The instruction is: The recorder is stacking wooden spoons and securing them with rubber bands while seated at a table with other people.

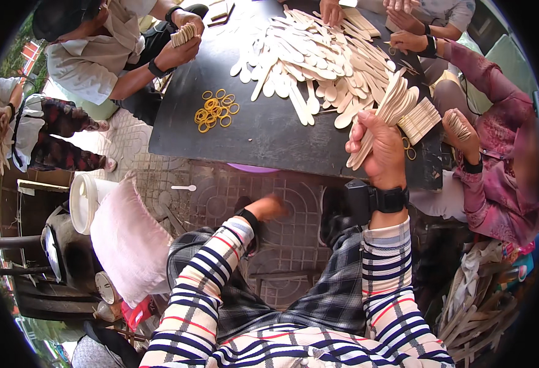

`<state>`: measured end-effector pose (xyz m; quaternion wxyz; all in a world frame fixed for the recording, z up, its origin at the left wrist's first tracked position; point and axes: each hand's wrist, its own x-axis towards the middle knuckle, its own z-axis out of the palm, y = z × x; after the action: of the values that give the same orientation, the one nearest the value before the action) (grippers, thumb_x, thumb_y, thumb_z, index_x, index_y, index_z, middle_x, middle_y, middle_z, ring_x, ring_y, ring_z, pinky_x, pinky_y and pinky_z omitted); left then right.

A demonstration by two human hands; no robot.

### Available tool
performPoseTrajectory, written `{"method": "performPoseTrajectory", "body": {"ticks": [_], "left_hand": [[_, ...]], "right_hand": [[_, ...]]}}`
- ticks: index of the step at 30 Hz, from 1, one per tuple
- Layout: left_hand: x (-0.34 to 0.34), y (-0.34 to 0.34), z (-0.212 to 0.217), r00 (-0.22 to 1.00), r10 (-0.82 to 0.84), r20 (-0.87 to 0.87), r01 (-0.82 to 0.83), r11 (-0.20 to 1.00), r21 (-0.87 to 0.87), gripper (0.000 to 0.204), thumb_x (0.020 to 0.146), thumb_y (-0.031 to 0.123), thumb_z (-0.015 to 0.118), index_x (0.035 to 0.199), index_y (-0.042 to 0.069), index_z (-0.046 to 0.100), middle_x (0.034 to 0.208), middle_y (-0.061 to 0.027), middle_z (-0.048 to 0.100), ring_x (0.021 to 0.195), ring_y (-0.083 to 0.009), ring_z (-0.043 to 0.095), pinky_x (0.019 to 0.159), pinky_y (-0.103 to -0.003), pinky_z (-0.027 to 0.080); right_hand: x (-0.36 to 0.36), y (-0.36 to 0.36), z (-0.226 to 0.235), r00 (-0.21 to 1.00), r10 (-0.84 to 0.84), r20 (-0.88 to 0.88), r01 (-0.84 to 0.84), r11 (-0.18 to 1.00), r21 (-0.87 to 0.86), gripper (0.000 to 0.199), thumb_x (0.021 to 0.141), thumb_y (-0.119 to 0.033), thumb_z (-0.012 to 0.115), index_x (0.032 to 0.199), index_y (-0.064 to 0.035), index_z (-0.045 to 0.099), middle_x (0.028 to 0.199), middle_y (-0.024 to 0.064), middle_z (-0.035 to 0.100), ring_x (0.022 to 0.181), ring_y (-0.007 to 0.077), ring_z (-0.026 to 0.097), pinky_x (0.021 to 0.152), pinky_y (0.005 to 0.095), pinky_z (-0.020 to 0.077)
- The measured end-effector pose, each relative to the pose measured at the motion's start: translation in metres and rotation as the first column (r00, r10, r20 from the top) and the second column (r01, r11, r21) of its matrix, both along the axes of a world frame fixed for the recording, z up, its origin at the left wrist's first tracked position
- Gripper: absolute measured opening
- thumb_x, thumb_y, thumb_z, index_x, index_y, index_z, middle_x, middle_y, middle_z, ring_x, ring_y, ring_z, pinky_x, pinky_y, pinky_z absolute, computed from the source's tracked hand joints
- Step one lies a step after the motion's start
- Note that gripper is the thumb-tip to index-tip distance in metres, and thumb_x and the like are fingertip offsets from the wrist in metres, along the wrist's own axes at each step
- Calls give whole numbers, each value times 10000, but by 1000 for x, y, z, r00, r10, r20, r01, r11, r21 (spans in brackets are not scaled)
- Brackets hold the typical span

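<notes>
My right hand [385, 153] is closed around a bundle of flat wooden spoons [395, 101], raised over the right part of the black table [177, 135]. My left hand [268, 208], smeared by motion, hangs over my lap in front of the table edge; its fingers are not distinct. A large heap of loose wooden spoons [318, 55] covers the middle and far side of the tabletop. Yellow rubber bands [215, 110] lie in a cluster at the left, and a few more rubber bands [409, 149] sit near my right wrist. Beside my bundle is a stack of wooden pieces [420, 121].
Co-workers sit around the table; a person at left holds a wooden stack [184, 35], and one at right grips another small bundle [458, 126]. A pink pillow [125, 236] and white bucket [84, 202] stand left of my legs. One spoon [184, 187] lies on the floor.
</notes>
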<state>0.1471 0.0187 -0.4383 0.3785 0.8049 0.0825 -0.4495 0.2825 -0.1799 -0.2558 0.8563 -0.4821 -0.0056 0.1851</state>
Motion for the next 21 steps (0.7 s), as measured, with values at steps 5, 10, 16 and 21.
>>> {"method": "performPoseTrajectory", "body": {"ticks": [5, 10, 16, 21], "left_hand": [[-3, -24, 106, 992, -120, -49, 103, 958, -269, 342, 863, 287, 634, 989, -30, 643, 869, -82, 656, 752, -172, 625, 662, -282, 523], [62, -22, 184, 842, 402, 359, -181, 838, -514, 139, 872, 122, 609, 895, -12, 640, 750, -16, 643, 666, -66, 570, 595, -216, 474], [196, 6, 156, 411, 118, 904, -309, 951, 16, 669, 738, 222, 673, 1318, -16, 441, 1215, -257, 528, 1048, -308, 548, 888, -361, 446], [249, -7, 130, 337, -158, 928, -383, 878, 288, 755, 670, 405, 737, 1315, 112, 475, 1284, -244, 424, 1158, -437, 431, 1011, -454, 361]], "right_hand": [[3, -1, 7, 997, -75, 24, 73, 995, 69, 103, 856, -132, 621, 821, -58, 559, 592, 44, 535, 458, 152, 490, 468, 303, 443], [12, -12, 6, 980, -199, -28, 201, 967, 155, 110, 845, -96, 620, 768, -29, 579, 576, 58, 548, 440, 160, 516, 425, 291, 455], [11, -5, 5, 976, -218, 12, 213, 965, 152, 109, 844, -102, 627, 785, -20, 584, 565, 54, 546, 429, 152, 521, 410, 269, 443], [13, 3, 7, 987, -156, 37, 150, 979, 135, 89, 840, -85, 632, 805, -13, 592, 560, 56, 553, 428, 134, 518, 399, 243, 430]]}}
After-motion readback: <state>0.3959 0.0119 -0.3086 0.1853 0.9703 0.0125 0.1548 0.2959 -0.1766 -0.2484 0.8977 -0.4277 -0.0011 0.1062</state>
